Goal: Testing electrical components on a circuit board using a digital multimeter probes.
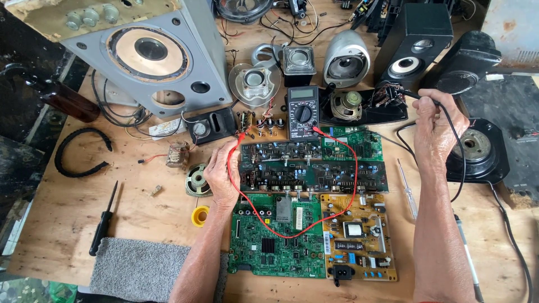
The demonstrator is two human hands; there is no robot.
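Note:
My left hand (222, 168) holds a red probe (242, 135), its tip touching a small brown board with knobs (264, 128). A red lead (337, 213) loops from it over the circuit boards to the black multimeter (303, 112). My right hand (435, 126) is raised at the right, gripping a black probe (418, 96) whose tip points at a cluster of wires (387, 92) on a black speaker base. Between my hands lie several circuit boards: two dark green ones (314, 165), a green one (278, 241) and a yellow one (359, 235).
A large grey speaker cabinet (151, 56) stands at the back left; small speakers (345, 56) and black speaker boxes (412, 42) line the back. A black screwdriver (104, 219), a grey cloth (137, 269), a solder roll (200, 216), a loose speaker cone (197, 179) and a clear-handled screwdriver (408, 188) lie on the wooden table (56, 224).

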